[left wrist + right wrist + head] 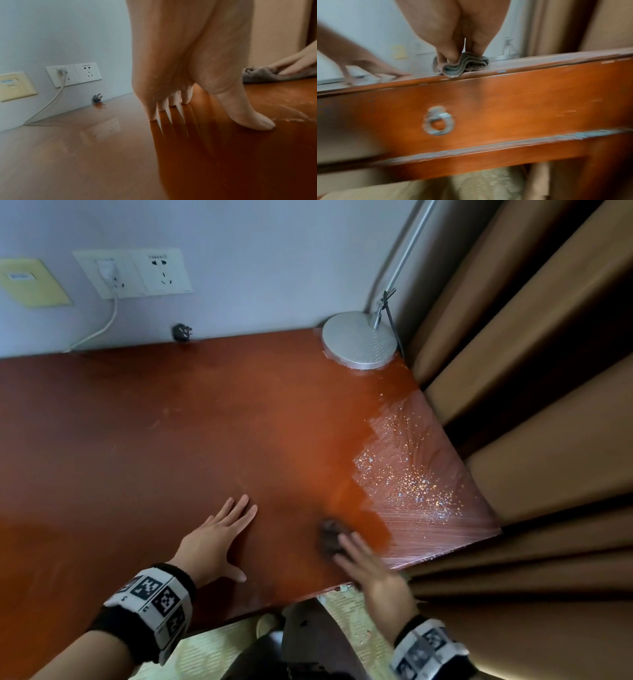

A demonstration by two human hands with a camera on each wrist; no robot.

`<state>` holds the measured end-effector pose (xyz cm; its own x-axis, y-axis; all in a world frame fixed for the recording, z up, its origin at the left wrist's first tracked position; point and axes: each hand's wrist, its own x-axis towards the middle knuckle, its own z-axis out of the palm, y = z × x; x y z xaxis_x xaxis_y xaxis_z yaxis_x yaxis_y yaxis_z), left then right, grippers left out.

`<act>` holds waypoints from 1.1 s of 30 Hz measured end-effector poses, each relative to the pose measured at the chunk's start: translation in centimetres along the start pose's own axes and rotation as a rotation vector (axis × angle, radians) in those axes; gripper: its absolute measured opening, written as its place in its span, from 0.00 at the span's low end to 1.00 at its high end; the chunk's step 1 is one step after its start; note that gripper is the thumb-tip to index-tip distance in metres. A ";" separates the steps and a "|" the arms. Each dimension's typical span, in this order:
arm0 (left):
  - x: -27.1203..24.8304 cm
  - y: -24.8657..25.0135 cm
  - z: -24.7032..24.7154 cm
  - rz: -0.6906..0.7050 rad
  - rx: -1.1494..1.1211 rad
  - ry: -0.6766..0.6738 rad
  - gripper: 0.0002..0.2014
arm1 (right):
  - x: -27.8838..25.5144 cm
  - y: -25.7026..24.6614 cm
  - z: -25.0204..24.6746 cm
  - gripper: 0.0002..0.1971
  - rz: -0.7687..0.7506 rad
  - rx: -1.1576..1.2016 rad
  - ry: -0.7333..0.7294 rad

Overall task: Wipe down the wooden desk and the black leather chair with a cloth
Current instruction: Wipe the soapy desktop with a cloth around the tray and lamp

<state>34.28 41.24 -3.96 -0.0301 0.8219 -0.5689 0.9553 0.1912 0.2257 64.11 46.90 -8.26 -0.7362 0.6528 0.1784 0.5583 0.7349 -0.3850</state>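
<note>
1. Left hand (219,537) is spread flat on the desk (137,440).
2. Right hand (371,571) grips the bunched cloth (330,537) at the desk's front-right edge.
3. Cloth is probably soft and light; hold it by the bunch.

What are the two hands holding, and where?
The right hand grips the bunched cloth from above, thumb at its near folds. The left hand holds nothing, resting on the desk.
</note>
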 end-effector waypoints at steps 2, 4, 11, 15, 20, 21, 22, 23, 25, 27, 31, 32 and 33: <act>0.3 0.0 0.0 -0.006 0.015 0.002 0.61 | -0.3 3.9 -1.5 0.52 0.173 -0.068 0.007; 0.5 0.2 -0.2 -0.016 0.020 -0.001 0.62 | -0.7 5.8 -1.7 0.50 0.232 -0.103 0.029; 1.9 1.2 -1.3 -0.056 0.044 -0.026 0.58 | -1.0 1.0 1.3 0.47 0.041 0.064 -0.056; 3.0 1.9 -2.8 -0.078 0.044 -0.047 0.53 | -2.0 8.7 -2.2 0.51 0.212 0.021 0.054; 6.0 4.2 -4.8 -0.087 0.078 -0.059 0.49 | -2.2 16.0 -5.7 0.54 0.403 -0.126 0.068; 6.6 4.7 -5.1 -0.080 0.077 -0.058 0.48 | -1.7 15.4 -5.5 0.52 0.405 -0.110 0.069; 7.3 5.2 -5.3 -0.072 0.077 -0.058 0.48 | -1.4 14.1 -4.8 0.48 0.389 -0.074 0.094; 7.9 5.8 -5.5 -0.066 0.078 -0.057 0.48 | -1.1 12.4 -3.9 0.43 0.311 -0.045 0.084; 8.8 6.6 -5.9 -0.059 0.074 -0.053 0.48 | -1.3 9.2 -2.3 0.41 0.122 -0.040 0.026; 9.5 7.3 -6.2 -0.056 0.065 -0.050 0.48 | -1.9 8.7 -2.4 0.47 0.057 0.040 -0.102; 10.6 7.6 -6.8 -0.060 0.051 -0.039 0.48 | -2.5 15.7 -6.4 0.49 0.250 0.051 0.039; 10.9 7.6 -6.9 -0.066 0.047 -0.032 0.48 | -2.5 17.5 -7.5 0.45 0.342 0.034 0.081; 11.1 7.6 -6.9 -0.070 0.041 -0.026 0.48 | -2.4 18.7 -8.2 0.42 0.417 0.019 0.098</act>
<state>39.17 55.50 -3.14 -0.0899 0.7930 -0.6025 0.9623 0.2251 0.1527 79.49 60.60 -8.45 -0.4087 0.9084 0.0882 0.7926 0.4012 -0.4592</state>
